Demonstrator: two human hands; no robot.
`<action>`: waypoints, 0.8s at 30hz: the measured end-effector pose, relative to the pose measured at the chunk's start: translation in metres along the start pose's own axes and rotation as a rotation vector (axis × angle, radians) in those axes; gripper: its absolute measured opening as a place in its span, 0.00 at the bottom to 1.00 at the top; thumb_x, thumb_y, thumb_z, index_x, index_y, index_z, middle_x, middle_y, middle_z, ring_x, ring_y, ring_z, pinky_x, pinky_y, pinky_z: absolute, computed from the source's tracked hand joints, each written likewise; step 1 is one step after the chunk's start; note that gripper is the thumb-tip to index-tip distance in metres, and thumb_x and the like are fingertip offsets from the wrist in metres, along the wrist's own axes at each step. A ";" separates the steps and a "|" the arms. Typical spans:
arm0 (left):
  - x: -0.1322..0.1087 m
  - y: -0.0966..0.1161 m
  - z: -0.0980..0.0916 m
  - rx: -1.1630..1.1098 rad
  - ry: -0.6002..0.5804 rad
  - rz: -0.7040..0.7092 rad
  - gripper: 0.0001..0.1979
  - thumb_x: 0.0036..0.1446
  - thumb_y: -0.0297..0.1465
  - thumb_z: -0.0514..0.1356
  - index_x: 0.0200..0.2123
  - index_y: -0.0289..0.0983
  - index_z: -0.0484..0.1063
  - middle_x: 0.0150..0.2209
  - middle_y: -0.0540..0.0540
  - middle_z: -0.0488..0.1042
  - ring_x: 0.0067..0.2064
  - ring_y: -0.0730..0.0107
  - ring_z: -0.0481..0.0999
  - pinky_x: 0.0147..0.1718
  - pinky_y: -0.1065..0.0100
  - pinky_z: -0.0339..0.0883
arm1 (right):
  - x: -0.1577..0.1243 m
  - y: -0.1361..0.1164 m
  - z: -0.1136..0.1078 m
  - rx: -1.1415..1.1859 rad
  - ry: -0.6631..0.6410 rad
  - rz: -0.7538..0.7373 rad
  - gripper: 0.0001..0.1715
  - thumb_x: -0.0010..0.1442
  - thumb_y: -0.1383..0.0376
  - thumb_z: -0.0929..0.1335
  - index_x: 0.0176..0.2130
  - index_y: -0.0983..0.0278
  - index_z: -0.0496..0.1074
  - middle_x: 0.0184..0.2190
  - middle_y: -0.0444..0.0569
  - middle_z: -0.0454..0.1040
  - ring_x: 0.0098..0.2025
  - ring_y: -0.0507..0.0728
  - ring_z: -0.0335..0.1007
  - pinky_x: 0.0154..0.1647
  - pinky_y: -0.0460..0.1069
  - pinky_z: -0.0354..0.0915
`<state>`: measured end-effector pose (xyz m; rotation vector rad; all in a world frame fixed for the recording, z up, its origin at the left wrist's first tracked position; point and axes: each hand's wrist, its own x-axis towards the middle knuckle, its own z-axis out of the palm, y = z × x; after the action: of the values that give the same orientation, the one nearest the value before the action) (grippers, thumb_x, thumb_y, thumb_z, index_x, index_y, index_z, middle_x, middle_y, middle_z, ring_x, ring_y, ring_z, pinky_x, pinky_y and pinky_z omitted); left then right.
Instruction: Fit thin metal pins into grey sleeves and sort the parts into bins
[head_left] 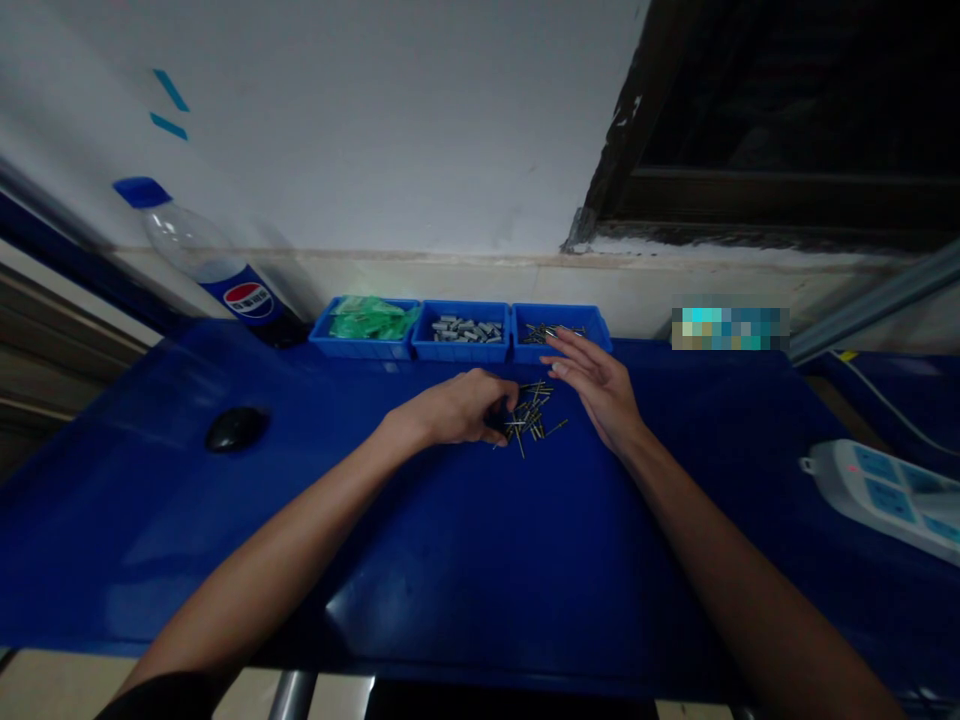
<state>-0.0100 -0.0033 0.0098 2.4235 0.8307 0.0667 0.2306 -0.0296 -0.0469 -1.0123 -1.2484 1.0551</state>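
Note:
A loose pile of thin metal pins [534, 408] lies on the blue table cover. My left hand [476, 408] is at the pile's left edge, its fingers curved and the thumb apart from them; I see nothing held between them. To the right of the pile, my right hand [598, 385] hovers with fingers stretched out and nothing in them. Its fingertips overlap the front of the right blue bin [604, 330], which holds more thin metal pins [536, 332]. The middle blue bin [461, 352] contains short silvery cylindrical pieces [469, 329].
The left blue bin [360, 349] holds green plastic packets [373, 320]. Behind the bins rises a wall [420, 130]. A cola bottle [217, 265] and a black computer mouse [234, 430] are on the left. At the right edge sits a white power strip [885, 490].

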 end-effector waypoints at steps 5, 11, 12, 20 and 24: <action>0.000 -0.002 -0.001 -0.042 -0.014 -0.015 0.14 0.54 0.16 0.65 0.44 0.33 0.76 0.31 0.49 0.79 0.31 0.71 0.75 0.29 0.71 0.62 | -0.002 -0.004 0.002 0.021 -0.012 0.024 0.24 0.60 0.60 0.76 0.56 0.52 0.79 0.59 0.52 0.81 0.53 0.66 0.82 0.59 0.66 0.74; 0.003 -0.008 0.003 -0.025 0.082 -0.041 0.18 0.51 0.13 0.60 0.44 0.34 0.76 0.30 0.50 0.78 0.30 0.72 0.75 0.29 0.72 0.61 | -0.003 -0.006 0.003 0.052 -0.018 0.056 0.20 0.59 0.59 0.77 0.52 0.54 0.81 0.54 0.51 0.84 0.48 0.63 0.83 0.52 0.62 0.76; 0.004 -0.008 0.004 -0.019 0.099 -0.033 0.19 0.51 0.13 0.60 0.44 0.34 0.76 0.30 0.50 0.78 0.30 0.71 0.75 0.28 0.72 0.61 | -0.003 -0.006 0.003 0.047 -0.016 0.057 0.20 0.59 0.59 0.77 0.51 0.54 0.81 0.53 0.51 0.84 0.47 0.63 0.83 0.52 0.62 0.76; 0.008 -0.014 0.003 -0.136 0.306 0.074 0.24 0.53 0.15 0.59 0.53 0.33 0.77 0.37 0.46 0.81 0.36 0.69 0.79 0.37 0.69 0.71 | -0.003 -0.009 0.004 0.004 0.005 0.055 0.17 0.59 0.59 0.77 0.49 0.57 0.82 0.46 0.51 0.86 0.41 0.60 0.82 0.47 0.59 0.75; 0.010 -0.015 0.004 -0.246 0.397 0.123 0.21 0.58 0.19 0.59 0.54 0.35 0.75 0.41 0.45 0.80 0.39 0.70 0.80 0.41 0.67 0.74 | -0.003 -0.009 0.005 -0.100 -0.036 0.059 0.14 0.60 0.58 0.76 0.46 0.59 0.84 0.36 0.50 0.86 0.36 0.59 0.81 0.45 0.59 0.76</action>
<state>-0.0094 0.0103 -0.0026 2.2532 0.7850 0.6754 0.2262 -0.0347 -0.0381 -1.1169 -1.3179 1.0691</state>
